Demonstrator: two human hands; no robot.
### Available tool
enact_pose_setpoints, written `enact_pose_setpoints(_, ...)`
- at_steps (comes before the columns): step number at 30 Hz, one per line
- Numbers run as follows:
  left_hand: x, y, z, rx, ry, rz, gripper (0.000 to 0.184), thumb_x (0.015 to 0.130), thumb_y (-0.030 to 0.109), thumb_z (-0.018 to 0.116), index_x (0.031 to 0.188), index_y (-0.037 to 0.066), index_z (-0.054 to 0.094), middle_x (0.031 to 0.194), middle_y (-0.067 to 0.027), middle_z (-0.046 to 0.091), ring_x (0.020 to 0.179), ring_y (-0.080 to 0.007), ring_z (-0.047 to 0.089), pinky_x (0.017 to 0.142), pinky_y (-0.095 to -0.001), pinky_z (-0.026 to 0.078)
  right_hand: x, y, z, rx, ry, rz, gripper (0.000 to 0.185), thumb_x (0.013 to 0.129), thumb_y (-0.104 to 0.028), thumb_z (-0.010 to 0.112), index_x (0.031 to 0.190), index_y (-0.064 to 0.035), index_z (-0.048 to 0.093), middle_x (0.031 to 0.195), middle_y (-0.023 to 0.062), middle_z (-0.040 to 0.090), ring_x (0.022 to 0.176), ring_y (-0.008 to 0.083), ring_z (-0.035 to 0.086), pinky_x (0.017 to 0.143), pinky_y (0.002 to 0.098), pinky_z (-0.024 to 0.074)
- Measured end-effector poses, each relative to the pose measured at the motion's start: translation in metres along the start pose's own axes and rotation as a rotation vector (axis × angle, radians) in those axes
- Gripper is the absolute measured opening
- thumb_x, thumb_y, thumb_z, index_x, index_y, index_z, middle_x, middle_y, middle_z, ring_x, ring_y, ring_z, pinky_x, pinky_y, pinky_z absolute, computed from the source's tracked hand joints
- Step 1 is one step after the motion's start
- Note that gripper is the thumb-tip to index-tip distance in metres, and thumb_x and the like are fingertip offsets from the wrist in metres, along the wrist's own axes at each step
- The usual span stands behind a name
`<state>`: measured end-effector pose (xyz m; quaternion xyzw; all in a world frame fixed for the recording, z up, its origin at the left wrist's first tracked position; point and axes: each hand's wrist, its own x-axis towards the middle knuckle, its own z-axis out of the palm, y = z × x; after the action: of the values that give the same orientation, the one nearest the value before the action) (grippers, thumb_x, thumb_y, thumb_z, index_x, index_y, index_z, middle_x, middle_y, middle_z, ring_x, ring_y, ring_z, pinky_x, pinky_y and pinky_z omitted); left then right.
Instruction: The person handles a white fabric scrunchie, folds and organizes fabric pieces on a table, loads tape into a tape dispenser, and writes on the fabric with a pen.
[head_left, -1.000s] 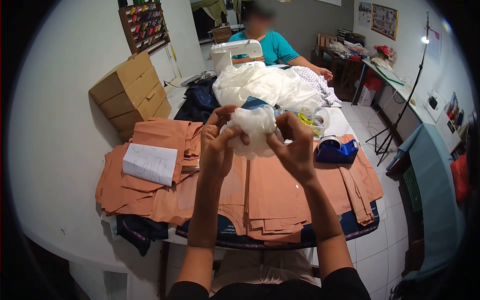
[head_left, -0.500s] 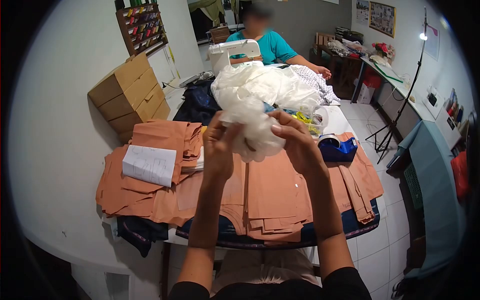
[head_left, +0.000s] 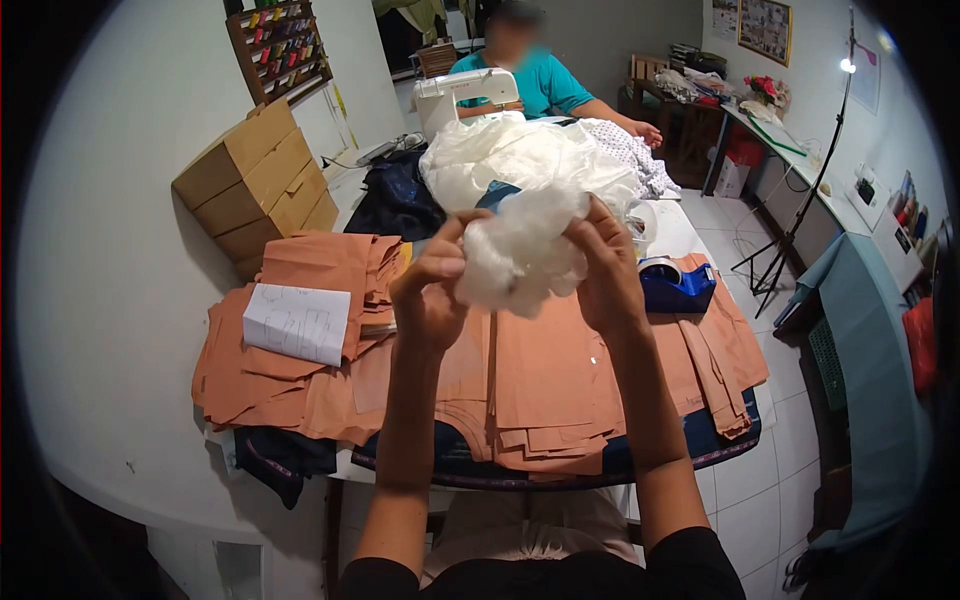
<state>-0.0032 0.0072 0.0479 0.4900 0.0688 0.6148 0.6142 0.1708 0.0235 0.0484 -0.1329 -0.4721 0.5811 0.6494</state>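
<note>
Between my two hands, above the table, is a sheer white ruffled scrunchie (head_left: 525, 255). My left hand (head_left: 432, 285) grips its left edge with bent fingers. On the opposite side my right hand (head_left: 608, 268) pinches its upper right edge between thumb and fingers. Stacks of orange cut fabric (head_left: 550, 385) lie below the hands. A blue tape dispenser (head_left: 682, 290) stands just right of my right hand. To the left, a white paper with drawn lines (head_left: 297, 322) rests on a folded orange pile.
A person in a teal shirt (head_left: 555, 85) sits across the table behind a white sewing machine (head_left: 440, 105). White sheer fabric (head_left: 540, 155) is heaped in front of it. Cardboard boxes (head_left: 250, 185) stand at left, and a light stand (head_left: 800, 215) at right.
The scrunchie has turned and shifted slightly right and down between my hands. My right hand has moved up and right to its upper edge; my left fingers have curled more.
</note>
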Motion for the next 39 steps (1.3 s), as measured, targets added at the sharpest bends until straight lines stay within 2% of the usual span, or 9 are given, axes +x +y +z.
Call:
enact_pose_setpoints(5, 0.002, -0.005, 0.007, 0.243, 0.066, -0.148, 0.033, 0.084, 0.008, 0.064, 0.113, 0.000, 0.051, 0.096, -0.0097, 0.063, 0.082, -0.0158, 0.063, 0.080, -0.0299, 0.052, -0.008, 0.000, 0.016, -0.511, -0.037, -0.227, 0.019, 0.083, -0.007, 0.067, 0.095, -0.0025, 0.053, 0.085, 0.0018, 0.058, 0.077, 0.0063, 0.056, 0.069, 0.0211, 0.0468)
enact_pose_setpoints(7, 0.005, -0.010, -0.001, 0.366, 0.069, -0.163, 0.032, 0.085, 0.010, 0.064, 0.113, 0.000, 0.051, 0.094, -0.0094, 0.063, 0.080, -0.0150, 0.063, 0.079, -0.0290, 0.052, -0.006, 0.000, 0.011, -0.463, -0.056, -0.176, 0.020, 0.082, -0.006, 0.067, 0.096, -0.0025, 0.053, 0.087, 0.0017, 0.058, 0.079, 0.0067, 0.056, 0.071, 0.0214, 0.0469)
enact_pose_setpoints(13, 0.010, -0.005, -0.026, 0.048, 0.191, 0.103, 0.027, 0.090, 0.010, 0.060, 0.114, 0.001, 0.052, 0.093, -0.0099, 0.064, 0.078, -0.0139, 0.064, 0.071, -0.0287, 0.054, -0.006, -0.012, 0.000, -0.288, -0.129, 0.004, 0.021, 0.077, 0.002, 0.066, 0.094, -0.0038, 0.055, 0.092, 0.0012, 0.058, 0.083, 0.0078, 0.055, 0.073, 0.0215, 0.0463)
enact_pose_setpoints(19, 0.010, -0.001, -0.008, 0.039, 0.323, 0.152, 0.030, 0.090, 0.011, 0.060, 0.116, 0.001, 0.050, 0.095, -0.0110, 0.064, 0.075, -0.0165, 0.065, 0.071, -0.0302, 0.055, -0.002, -0.014, 0.003, -0.293, -0.075, -0.156, 0.020, 0.077, 0.000, 0.065, 0.096, -0.0034, 0.059, 0.094, 0.0028, 0.060, 0.080, 0.0088, 0.057, 0.073, 0.0214, 0.0456)
enact_pose_setpoints(22, 0.006, 0.001, -0.004, 0.247, 0.081, 0.027, 0.034, 0.090, 0.016, 0.062, 0.118, 0.002, 0.048, 0.104, -0.0116, 0.062, 0.085, -0.0183, 0.065, 0.075, -0.0326, 0.056, -0.003, -0.019, 0.009, -0.333, -0.048, -0.105, 0.019, 0.080, -0.004, 0.065, 0.098, -0.0029, 0.060, 0.095, 0.0033, 0.062, 0.080, 0.0091, 0.058, 0.074, 0.0221, 0.0457)
enact_pose_setpoints(25, 0.005, -0.002, -0.002, 0.241, 0.077, 0.042, 0.038, 0.089, 0.017, 0.063, 0.120, 0.002, 0.047, 0.104, -0.0116, 0.062, 0.086, -0.0183, 0.065, 0.076, -0.0328, 0.056, -0.005, -0.011, 0.001, -0.407, -0.281, 0.160, 0.023, 0.083, -0.010, 0.064, 0.105, -0.0022, 0.061, 0.095, 0.0038, 0.063, 0.082, 0.0090, 0.058, 0.075, 0.0234, 0.0456)
enact_pose_setpoints(29, 0.007, -0.005, -0.006, 0.200, 0.119, 0.116, 0.041, 0.089, 0.017, 0.064, 0.122, 0.002, 0.044, 0.103, -0.0116, 0.062, 0.086, -0.0182, 0.065, 0.076, -0.0333, 0.056, 0.003, -0.002, -0.010, -0.075, -0.025, 0.074, 0.028, 0.084, -0.013, 0.066, 0.109, -0.0016, 0.061, 0.092, 0.0031, 0.063, 0.085, 0.0089, 0.058, 0.077, 0.0251, 0.0464)
enact_pose_setpoints(33, 0.008, -0.004, 0.001, 0.191, 0.163, 0.092, 0.045, 0.086, 0.012, 0.067, 0.124, 0.003, 0.044, 0.101, -0.0121, 0.063, 0.082, -0.0179, 0.066, 0.074, -0.0310, 0.055, 0.007, 0.007, -0.010, -0.125, 0.096, -0.103, 0.030, 0.084, -0.011, 0.066, 0.111, 0.0000, 0.060, 0.089, 0.0034, 0.064, 0.084, 0.0097, 0.060, 0.077, 0.0247, 0.0473)
enact_pose_setpoints(39, 0.006, -0.005, 0.006, 0.285, 0.147, -0.028, 0.050, 0.083, 0.008, 0.069, 0.127, 0.003, 0.044, 0.100, -0.0117, 0.065, 0.081, -0.0163, 0.066, 0.075, -0.0286, 0.054, -0.006, -0.013, 0.014, -0.321, -0.074, -0.067, 0.022, 0.083, -0.006, 0.066, 0.103, 0.0004, 0.061, 0.084, 0.0023, 0.064, 0.079, 0.0089, 0.060, 0.075, 0.0237, 0.0470)
